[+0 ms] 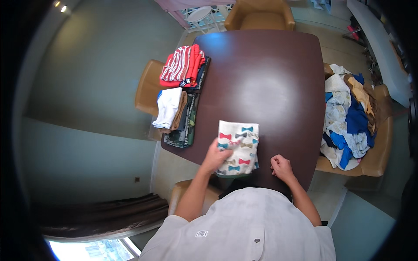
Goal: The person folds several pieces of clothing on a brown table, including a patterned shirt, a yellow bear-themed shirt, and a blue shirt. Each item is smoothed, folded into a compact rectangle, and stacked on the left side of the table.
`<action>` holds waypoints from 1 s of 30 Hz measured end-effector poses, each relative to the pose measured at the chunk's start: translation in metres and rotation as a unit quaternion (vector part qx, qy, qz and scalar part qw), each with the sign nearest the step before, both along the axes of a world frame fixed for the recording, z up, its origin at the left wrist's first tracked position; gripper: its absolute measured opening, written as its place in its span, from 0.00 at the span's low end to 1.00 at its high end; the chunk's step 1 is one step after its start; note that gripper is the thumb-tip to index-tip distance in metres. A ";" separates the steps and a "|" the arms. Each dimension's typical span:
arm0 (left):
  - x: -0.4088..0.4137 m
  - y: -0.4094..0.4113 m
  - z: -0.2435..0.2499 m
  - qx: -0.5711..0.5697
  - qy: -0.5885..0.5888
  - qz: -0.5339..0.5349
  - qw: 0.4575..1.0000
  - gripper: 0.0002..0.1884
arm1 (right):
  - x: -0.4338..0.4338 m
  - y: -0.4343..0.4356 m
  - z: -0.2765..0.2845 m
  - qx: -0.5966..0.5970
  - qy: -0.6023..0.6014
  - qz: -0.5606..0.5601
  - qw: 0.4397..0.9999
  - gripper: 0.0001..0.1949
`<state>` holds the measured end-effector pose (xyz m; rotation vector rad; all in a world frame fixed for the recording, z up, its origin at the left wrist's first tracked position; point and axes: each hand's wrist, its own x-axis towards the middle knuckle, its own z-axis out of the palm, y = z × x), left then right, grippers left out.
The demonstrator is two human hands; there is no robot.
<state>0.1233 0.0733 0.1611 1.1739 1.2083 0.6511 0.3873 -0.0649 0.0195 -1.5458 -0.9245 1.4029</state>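
Note:
My left hand (217,158) grips the left side of a folded white garment (241,148) printed with red, teal, grey and tan bow ties. The thumb lies over its top face, and the other fingers are largely hidden. A dark green edge shows beneath the garment's lower side, near the front of the dark brown table (261,58). Apart from the cloth, to its right, my right hand (281,168) is loosely curled above the table, with nothing visible in it.
Folded clothes stand along the table's left edge: a red-and-white striped pile (181,67) and, nearer me, a pile topped with white cloth (169,106). Crumpled clothes (347,117) heap on a tan chair (380,160) at right. Another tan armchair (261,19) stands beyond the far edge.

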 end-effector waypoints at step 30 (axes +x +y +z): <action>-0.156 0.208 0.048 0.292 0.696 -0.011 0.656 0.43 | -0.012 0.010 0.017 -0.077 -0.036 -0.093 0.992 0.10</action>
